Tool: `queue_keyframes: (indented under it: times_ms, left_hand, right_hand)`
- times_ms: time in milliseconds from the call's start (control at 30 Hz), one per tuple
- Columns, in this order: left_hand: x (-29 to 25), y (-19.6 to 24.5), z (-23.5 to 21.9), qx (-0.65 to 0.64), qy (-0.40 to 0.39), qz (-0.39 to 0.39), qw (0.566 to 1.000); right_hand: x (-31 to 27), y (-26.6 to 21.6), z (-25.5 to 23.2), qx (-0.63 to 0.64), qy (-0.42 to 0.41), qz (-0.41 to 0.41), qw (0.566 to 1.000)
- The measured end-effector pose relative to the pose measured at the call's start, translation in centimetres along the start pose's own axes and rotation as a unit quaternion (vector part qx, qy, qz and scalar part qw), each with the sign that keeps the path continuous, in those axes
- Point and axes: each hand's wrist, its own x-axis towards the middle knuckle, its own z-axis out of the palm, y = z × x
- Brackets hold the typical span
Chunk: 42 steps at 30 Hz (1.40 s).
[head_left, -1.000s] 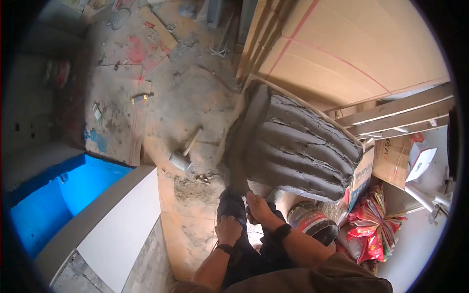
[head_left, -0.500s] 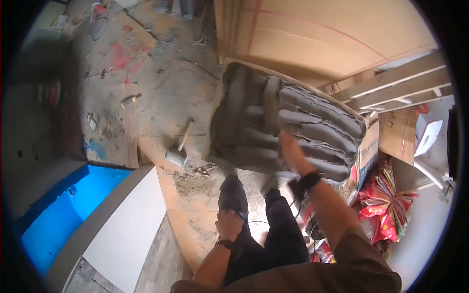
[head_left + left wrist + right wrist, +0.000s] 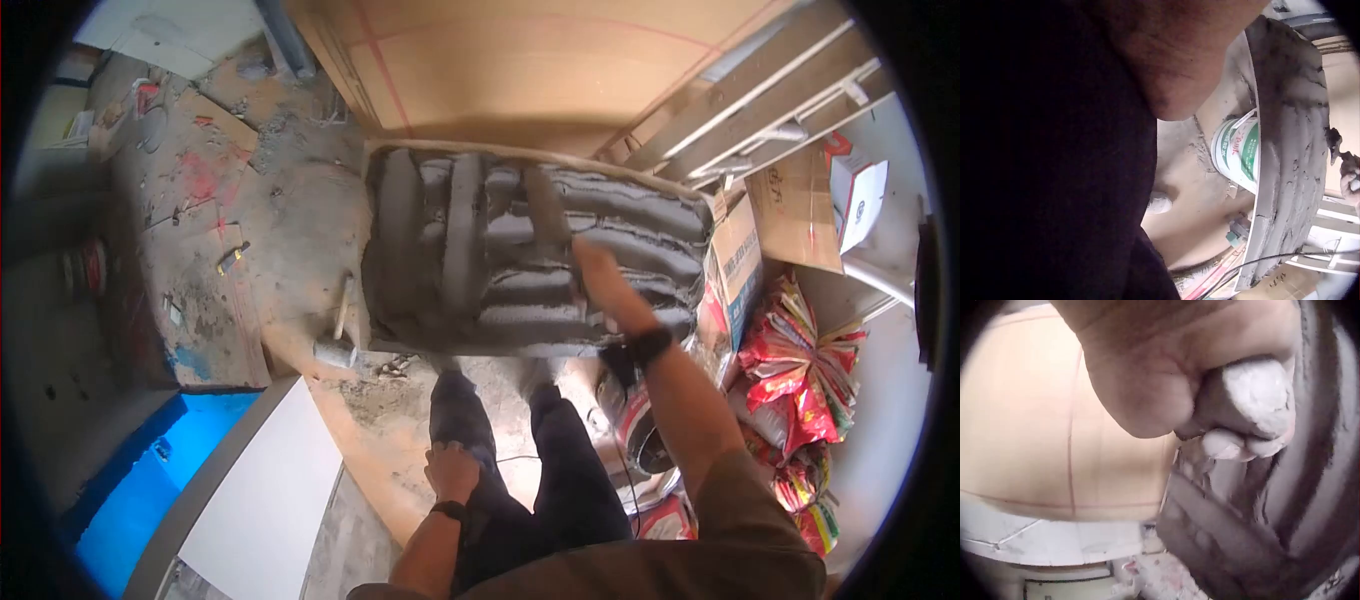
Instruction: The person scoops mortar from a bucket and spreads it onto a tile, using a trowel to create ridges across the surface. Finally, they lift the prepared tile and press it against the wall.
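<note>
In the head view my right hand reaches over a large slab coated with thick grey mortar. It grips a mortar-smeared trowel, whose long blade lies across the ridges. The right wrist view shows the fingers curled round the trowel's handle, its pale, crusted end facing the camera. Lengthwise ridges run over the slab's right part, while smoother bands cross them on the left. My left hand rests on the left thigh, fingers draped over the dark trousers; only its heel side shows in the left wrist view.
A white and green bucket stands beneath the slab. A mallet lies on the dusty floor to the left, beside a blue-lined basin. Cardboard leans behind; red bags and a dark bucket stand right.
My right hand has swung from near the knees up over the slab, then shifted the trowel along the mortar. Crosswise bands now show at left. The left hand stays on the thigh; the view has turned.
</note>
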Motion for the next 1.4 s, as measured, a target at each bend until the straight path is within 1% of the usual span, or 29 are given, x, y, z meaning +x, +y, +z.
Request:
queue_keyframes:
  times_ms: [33,133,200,267,300,333,400,433,467,500,567,600,633,700,767,867,900,933,967,1100,1133,1167,1200,1233,1267,1300,1333,1367,1400]
  left_hand:
    - [0.1,-0.1,0.5,0.002,0.004,0.002,1.000]
    - [-0.1,-0.5,0.8,0.014,0.008,0.003,1.000]
    - [0.2,0.6,0.7,0.008,0.011,0.004,1.000]
    - [0.1,0.8,0.6,0.008,0.013,-0.003,1.000]
    - [0.0,0.9,0.5,0.011,0.013,-0.003,1.000]
    - [0.1,1.2,0.3,0.015,0.014,-0.003,1.000]
    - [-0.1,1.5,0.1,0.028,0.015,-0.001,0.999]
    - [-0.2,1.6,0.2,0.036,0.016,-0.001,0.999]
    - [-0.2,1.8,0.5,0.043,0.015,-0.003,0.999]
    - [-0.2,1.7,0.8,0.047,0.020,-0.001,0.999]
    - [-0.3,1.6,1.5,0.055,0.029,-0.001,0.998]
    - [-0.3,1.5,1.9,0.060,0.032,0.003,0.998]
    - [-0.3,1.5,2.3,0.067,0.032,0.004,0.997]
    - [-0.6,1.0,3.1,0.083,0.026,0.001,0.996]
    - [-0.6,1.0,3.4,0.096,0.020,0.006,0.995]
    - [-0.5,1.8,3.6,0.101,0.012,-0.011,0.995]
    - [-0.7,2.5,3.4,0.104,0.020,-0.007,0.994]
    - [-0.9,3.1,2.9,0.110,0.028,-0.003,0.994]
    - [-0.9,3.6,2.4,0.116,0.039,0.002,0.992]
    - [-0.2,3.8,2.9,0.117,0.039,0.015,0.992]
    - [-0.4,4.0,2.7,0.125,0.031,0.011,0.992]
    - [-0.7,3.9,2.9,0.134,0.020,0.006,0.991]
    - [-0.6,3.6,3.4,0.137,0.026,0.008,0.990]
    - [-0.4,3.0,4.0,0.141,0.032,0.009,0.989]
    - [-0.3,2.7,4.5,0.145,0.038,0.010,0.989]
    - [-0.4,2.8,4.6,0.142,0.038,0.012,0.989]
    - [-0.6,3.2,4.3,0.141,0.038,0.014,0.989]
    - [-0.9,3.2,4.2,0.140,0.037,0.016,0.989]
    - [-1.2,2.7,4.4,0.148,0.033,0.013,0.988]
  right_hand:
    - [1.4,-0.3,-0.2,0.050,0.003,0.043,0.998]
    - [-1.0,6.1,3.2,-0.006,-0.020,0.122,0.992]
    - [-7.0,11.2,6.1,-0.076,-0.042,0.061,0.994]
    - [-14.5,12.1,7.2,-0.041,-0.090,0.132,0.986]
    - [-16.2,16.7,8.7,-0.067,-0.036,0.066,0.995]
    - [-17.8,12.3,6.4,0.066,-0.134,0.222,0.964]
    - [-17.9,10.7,3.3,0.090,-0.137,0.232,0.959]
    - [-17.5,10.7,1.8,0.101,-0.138,0.238,0.956]
    - [-16.0,11.7,0.6,0.077,-0.086,0.198,0.973]
    - [-13.7,10.8,-2.0,0.086,-0.081,0.157,0.980]
    - [-8.2,9.2,-6.5,-0.014,0.002,0.034,0.999]
    - [-5.2,7.7,-8.7,-0.040,0.035,0.010,0.999]
    - [-2.6,6.2,-10.4,-0.020,0.047,0.030,0.998]
    - [0.9,5.8,-11.4,0.113,0.032,0.108,0.987]
    - [-1.5,8.3,-9.2,0.037,0.006,0.115,0.993]
    - [-9.4,19.7,-2.9,-0.211,-0.029,-0.054,0.976]
    - [-12.9,21.9,-1.3,-0.228,-0.064,-0.027,0.971]
    - [-15.5,26.5,1.0,-0.170,-0.015,0.010,0.985]
    - [-18.6,17.4,-1.5,0.045,-0.070,0.211,0.974]
    - [-19.6,17.3,-5.3,0.085,-0.058,0.235,0.966]
    - [-18.2,18.7,-7.0,0.078,-0.040,0.222,0.971]
    - [-16.1,19.4,-9.0,0.038,-0.005,0.148,0.988]
    - [-12.7,19.3,-11.5,-0.029,0.044,0.028,0.998]
    - [-8.9,18.7,-14.1,-0.091,0.102,-0.078,0.988]
    - [-5.4,17.6,-16.3,-0.107,0.154,-0.130,0.974]
    - [-3.1,15.2,-18.2,-0.015,0.115,-0.024,0.993]
    - [-0.8,12.7,-20.0,0.072,0.093,0.089,0.989]
    - [-0.1,12.0,-20.4,0.172,0.082,0.114,0.975]
    - [-0.6,13.9,-19.8,0.004,0.063,0.034,0.997]
